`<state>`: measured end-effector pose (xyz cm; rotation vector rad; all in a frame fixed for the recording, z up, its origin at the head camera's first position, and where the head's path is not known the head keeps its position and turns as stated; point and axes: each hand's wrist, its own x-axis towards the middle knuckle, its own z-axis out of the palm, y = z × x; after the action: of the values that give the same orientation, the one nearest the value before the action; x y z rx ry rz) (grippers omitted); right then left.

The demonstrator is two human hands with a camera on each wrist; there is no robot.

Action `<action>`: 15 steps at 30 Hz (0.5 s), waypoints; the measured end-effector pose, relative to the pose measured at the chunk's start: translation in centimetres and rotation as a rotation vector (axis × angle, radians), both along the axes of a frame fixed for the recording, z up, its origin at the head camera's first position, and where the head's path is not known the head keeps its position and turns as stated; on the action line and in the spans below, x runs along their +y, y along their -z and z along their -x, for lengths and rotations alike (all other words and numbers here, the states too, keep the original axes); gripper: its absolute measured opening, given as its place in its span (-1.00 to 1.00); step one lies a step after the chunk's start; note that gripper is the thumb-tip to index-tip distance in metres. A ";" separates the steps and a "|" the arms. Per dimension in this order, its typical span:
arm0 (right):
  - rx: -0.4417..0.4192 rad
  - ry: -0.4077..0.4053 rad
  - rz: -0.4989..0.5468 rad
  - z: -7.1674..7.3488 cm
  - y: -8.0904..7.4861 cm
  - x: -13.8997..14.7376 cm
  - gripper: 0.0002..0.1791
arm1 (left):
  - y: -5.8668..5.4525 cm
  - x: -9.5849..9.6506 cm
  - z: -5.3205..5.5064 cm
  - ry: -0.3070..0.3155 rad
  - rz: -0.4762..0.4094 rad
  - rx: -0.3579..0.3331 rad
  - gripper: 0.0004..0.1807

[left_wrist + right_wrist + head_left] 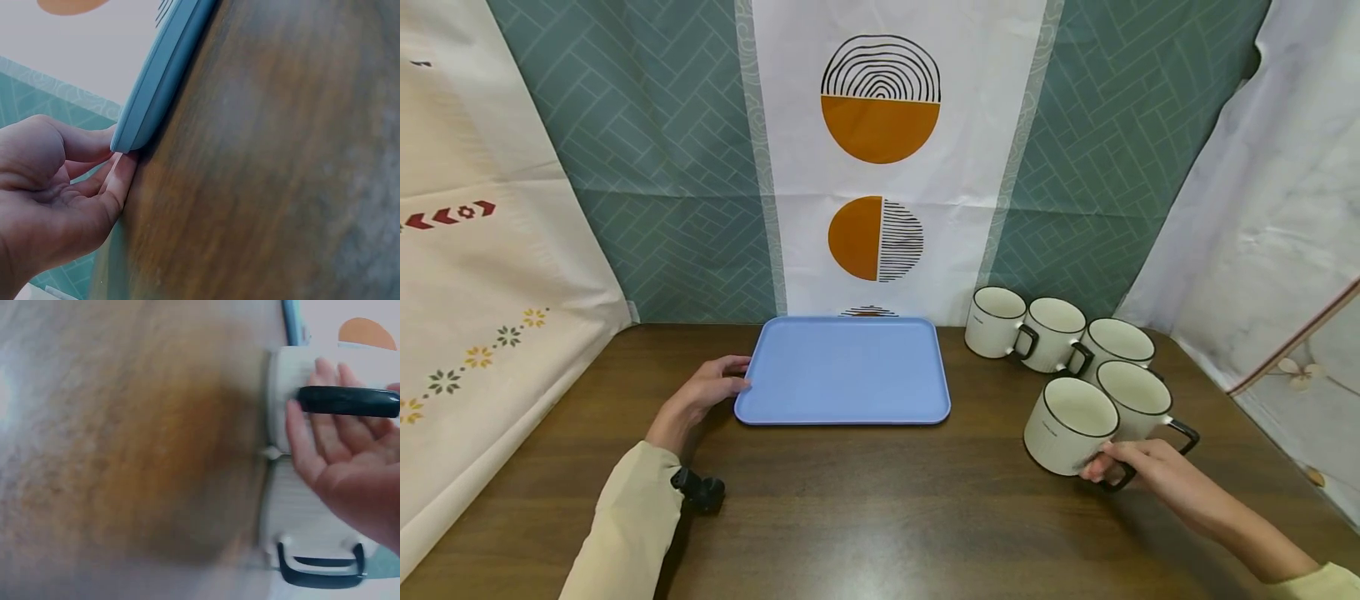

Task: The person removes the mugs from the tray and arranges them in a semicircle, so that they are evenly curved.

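Observation:
A light blue tray point(842, 367) lies flat on the table. My left hand point(711, 385) is at its left edge, and in the left wrist view the thumb and fingertips point(122, 175) meet the tray's rim point(159, 81) at one end. Over on the right, my right hand point(1138, 462) holds a white mug point(1060, 442) with a black rim by its black handle point(350, 401), fingers passing behind it. Whether this mug's base touches the table cannot be told. Close behind it stands another white mug point(1131, 400), partly covered.
Three more white mugs, a left one point(992, 329), a middle one point(1048, 337) and a right one point(1116, 337), stand along the back right. A patterned curtain point(880, 183) hangs behind the brown wooden table point(880, 500). Draped cloth point(490, 275) borders the left side.

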<state>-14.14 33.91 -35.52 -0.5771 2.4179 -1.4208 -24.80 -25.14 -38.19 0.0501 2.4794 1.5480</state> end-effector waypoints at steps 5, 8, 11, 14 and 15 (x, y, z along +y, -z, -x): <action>0.252 0.196 -0.345 -0.7 -1.4 -0.3 -0.70 | 0.1 0.0 0.0 -0.008 0.007 0.000 -0.39; 0.378 0.289 -0.479 -0.9 -2.4 -0.5 -0.80 | 0.1 0.2 0.0 -0.016 0.019 -0.004 -0.40; 0.466 0.362 -0.518 -0.9 -3.4 -0.7 -0.83 | 0.0 0.4 0.0 -0.018 0.033 -0.008 -0.42; 0.511 0.416 -0.501 -0.6 -4.2 -1.0 -0.83 | -0.4 0.5 -0.3 -0.012 0.037 -0.019 -0.43; 0.522 0.432 -0.490 -0.4 -4.4 -1.1 -0.82 | -0.6 0.5 -0.4 -0.006 0.038 -0.020 -0.43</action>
<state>-13.78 32.77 -31.11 -0.3408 3.3140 -0.7900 -24.41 -24.68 -37.60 0.0211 2.4947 1.4954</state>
